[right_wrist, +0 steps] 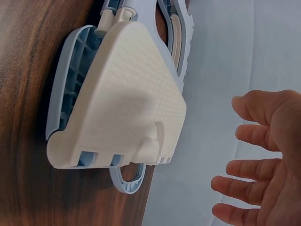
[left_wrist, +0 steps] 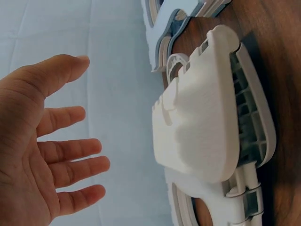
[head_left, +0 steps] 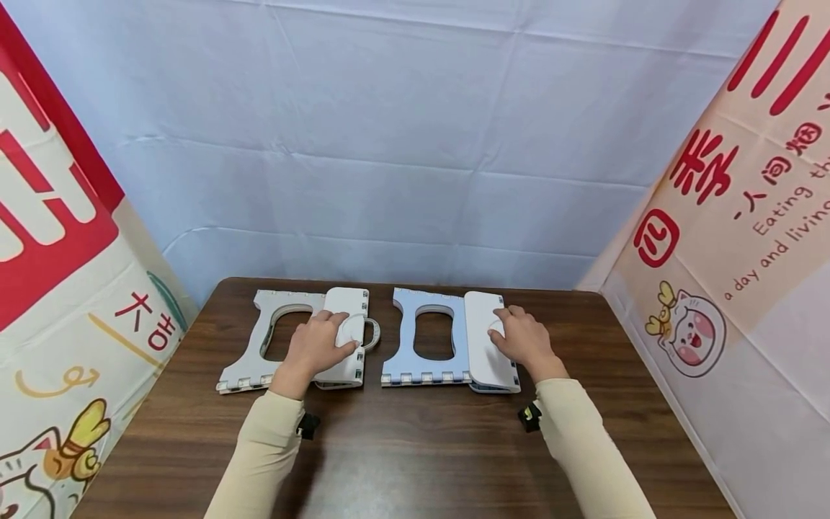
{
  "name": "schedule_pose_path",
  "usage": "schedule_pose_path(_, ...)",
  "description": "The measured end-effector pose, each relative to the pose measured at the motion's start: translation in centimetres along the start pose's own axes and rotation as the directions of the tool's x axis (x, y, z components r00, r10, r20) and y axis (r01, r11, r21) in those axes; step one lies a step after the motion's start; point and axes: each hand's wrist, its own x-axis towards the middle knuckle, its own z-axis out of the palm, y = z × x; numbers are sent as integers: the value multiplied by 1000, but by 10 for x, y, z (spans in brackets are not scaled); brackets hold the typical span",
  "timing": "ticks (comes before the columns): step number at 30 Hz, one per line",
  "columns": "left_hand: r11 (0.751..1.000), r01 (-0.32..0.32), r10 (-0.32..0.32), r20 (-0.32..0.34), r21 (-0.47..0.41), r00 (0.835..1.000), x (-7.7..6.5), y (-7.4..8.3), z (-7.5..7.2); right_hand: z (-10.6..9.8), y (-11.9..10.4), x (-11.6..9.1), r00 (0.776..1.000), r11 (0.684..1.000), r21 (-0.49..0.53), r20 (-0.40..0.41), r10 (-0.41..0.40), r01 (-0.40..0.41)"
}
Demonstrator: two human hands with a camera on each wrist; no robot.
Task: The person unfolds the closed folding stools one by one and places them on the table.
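Both forearms reach forward, backs of the hands uppermost, over two stools lying side by side on the table (head_left: 415, 447) — left hand (head_left: 316, 347) above the grey-and-white stool (head_left: 344, 371), right hand (head_left: 524, 337) above the blue-and-white stool (head_left: 480, 339). Fingers loosely extended, slightly spread — thumbs apart, clear of both stools.
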Motion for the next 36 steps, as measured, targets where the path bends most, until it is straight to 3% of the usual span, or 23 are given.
schedule_pose_path(8,999,-11,11,-7,-36,1000,-2,9,9,3,7,-1,1000,1000,8,16,7,-7)
schedule_pose_path(21,998,2,4,99,-57,995,-1,26,21,8,14,-2,999,1000,28,39,14,-15)
schedule_pose_path(36,994,-30,36,55,-104,998,-1,39,35,13,20,-4,996,993,100,69,51,-58)
